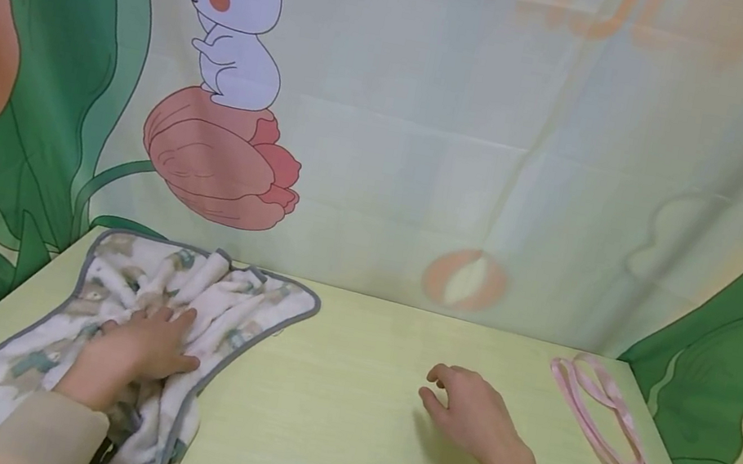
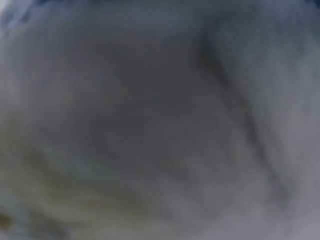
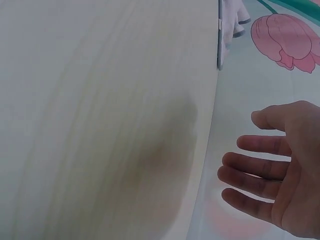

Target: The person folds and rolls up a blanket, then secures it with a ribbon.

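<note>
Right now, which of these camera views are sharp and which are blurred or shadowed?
Head view: sharp and evenly lit, left hand on the fleecy grey-edged printed cloth, looped pink ribbon clear. Left wrist view: wholly blurred, only grey smears. Right wrist view: right hand fairly clear, casting a soft shadow on the pale yellow-green wooden table.

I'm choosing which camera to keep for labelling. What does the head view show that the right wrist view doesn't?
Only the head view shows the left hand resting on the rumpled fleece cloth, the pink ribbon lying at the table's right side, and the rabbit picture on the backdrop. Only the right wrist view shows the right hand from the palm side, its fingers relaxed and holding nothing. Both show that hand, the pale table, a cloth edge and a tulip.
</note>
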{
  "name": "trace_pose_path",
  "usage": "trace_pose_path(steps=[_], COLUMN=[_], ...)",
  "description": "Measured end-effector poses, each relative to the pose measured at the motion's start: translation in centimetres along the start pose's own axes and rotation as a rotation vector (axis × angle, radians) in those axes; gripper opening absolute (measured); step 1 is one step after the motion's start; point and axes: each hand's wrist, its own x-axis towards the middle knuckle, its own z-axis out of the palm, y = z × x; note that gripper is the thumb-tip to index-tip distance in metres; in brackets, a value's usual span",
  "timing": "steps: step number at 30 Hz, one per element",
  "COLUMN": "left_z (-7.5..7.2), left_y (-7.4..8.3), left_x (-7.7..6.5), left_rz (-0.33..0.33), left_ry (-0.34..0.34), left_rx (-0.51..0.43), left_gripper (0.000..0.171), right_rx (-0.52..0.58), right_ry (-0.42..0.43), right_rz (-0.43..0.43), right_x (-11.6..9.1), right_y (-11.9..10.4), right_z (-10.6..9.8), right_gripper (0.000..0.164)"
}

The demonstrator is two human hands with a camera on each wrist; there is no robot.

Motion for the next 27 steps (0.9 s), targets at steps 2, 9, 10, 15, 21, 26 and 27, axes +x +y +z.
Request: trace_pose_path(steps=[2, 9, 10, 15, 21, 26, 27], left_z=[0.3, 1.2, 1.3, 1.9, 2.3, 2.6, 2.7], left_y=[-0.1, 0.0, 0.1, 0.6, 1.2, 2.0, 2.2], left_x=[0.2, 0.7, 0.8, 1.0, 0.8, 0.7, 0.7], left_rz=[0.009, 0.012, 0.011, -0.003, 0.003, 0.017, 0.019], left_ry=[-0.003, 0.025, 0.028, 0.036, 0.04, 0.04, 0.04], left_rx=[0.008, 0.06, 0.07, 0.103, 0.147, 0.175, 0.18], left_gripper=[0.082, 0.08, 0.08, 0.078, 0.076, 0.074, 0.074], right_rx=[-0.002, -0.005, -0.005, -0.006, -0.001, -0.001, -0.002], right_ry=[-0.001, -0.016, -0.018, -0.025, -0.035, -0.044, -0.046], right_rz=[-0.005, -0.012, -0.013, -0.026, -0.036, -0.035, -0.033], right_x=[0.0, 0.1, 0.2, 0.3, 0.4, 0.5, 0.5], right_y=[-0.1, -0.2, -0.2, -0.3, -0.5, -0.7, -0.7], right_z=[0.0, 0.0, 0.0, 0.0, 0.0, 0.0, 0.0], right_gripper=[0.018, 0.02, 0.02, 0.021, 0.02, 0.02, 0.02])
